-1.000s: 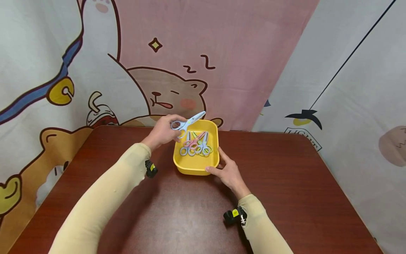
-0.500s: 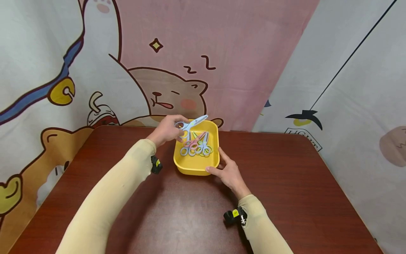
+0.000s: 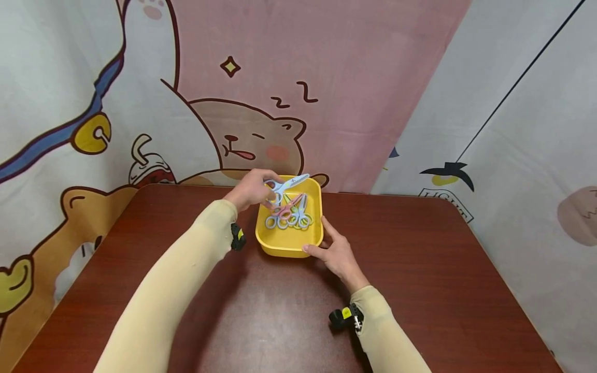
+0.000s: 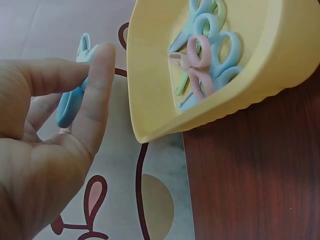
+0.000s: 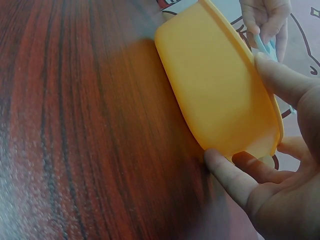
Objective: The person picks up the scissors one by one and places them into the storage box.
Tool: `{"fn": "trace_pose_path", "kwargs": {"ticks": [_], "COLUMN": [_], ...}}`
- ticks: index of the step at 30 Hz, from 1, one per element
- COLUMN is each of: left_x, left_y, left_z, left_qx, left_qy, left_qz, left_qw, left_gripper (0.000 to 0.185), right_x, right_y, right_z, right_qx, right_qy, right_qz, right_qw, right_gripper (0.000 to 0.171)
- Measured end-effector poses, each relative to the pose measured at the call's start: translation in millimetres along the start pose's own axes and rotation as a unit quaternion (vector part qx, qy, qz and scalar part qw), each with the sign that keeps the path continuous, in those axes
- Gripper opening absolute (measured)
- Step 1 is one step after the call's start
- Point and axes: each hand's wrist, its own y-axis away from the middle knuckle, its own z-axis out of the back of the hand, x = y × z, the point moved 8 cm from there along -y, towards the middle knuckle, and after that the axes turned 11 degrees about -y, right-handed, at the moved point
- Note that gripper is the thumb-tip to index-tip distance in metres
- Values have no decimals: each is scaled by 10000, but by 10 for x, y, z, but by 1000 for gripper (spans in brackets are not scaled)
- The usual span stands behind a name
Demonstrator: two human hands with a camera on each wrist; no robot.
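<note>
since a moment ago my left hand [image 3: 252,189] has slid the blue scissors [image 3: 285,184] rightward and a little lower, so they now hang over the far left corner of the yellow tray [image 3: 289,247] instead of out past its left edge. i hold them by the handle end, fingers curled around the loops, blades pointing right along the tray's far rim. from the left wrist view the scissors [image 4: 72,95] sit pinched between my fingers, outside and just left of the tray's wall [image 4: 150,75].

my right hand [image 3: 337,254] has not shifted: it grips the tray's near right corner, thumb against the near wall, fingers laid along the right side. the right wrist view shows that hand [image 5: 280,175] pressed to the tray's outer wall [image 5: 215,90].

inside the tray lies a small heap of scissors [image 3: 289,212], pink, green and blue, loops toward the near side, tips toward the far side. the tray rests on the brown table [image 3: 420,269], close to its far edge, with the cartoon curtain [image 3: 261,103] behind it.
</note>
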Motion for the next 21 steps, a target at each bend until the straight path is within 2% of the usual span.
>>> {"fn": "trace_pose_path", "kwargs": {"ticks": [11,21], "left_x": [103,88], "left_y": [-85,-133], "left_z": [-133,-176], "left_qx": [327,230], "left_qy": [173,-170], "left_qz": [379,488], "left_qw": [9986,9984], "left_gripper": [48,47], "right_x": [-19,-4], "right_y": [3,0], "right_z": [-3,2], "right_qx": [6,14], "right_qy": [8,-29], "right_qz": [-13,12], "right_qw": [10000,10000], "right_gripper": [101,100]}}
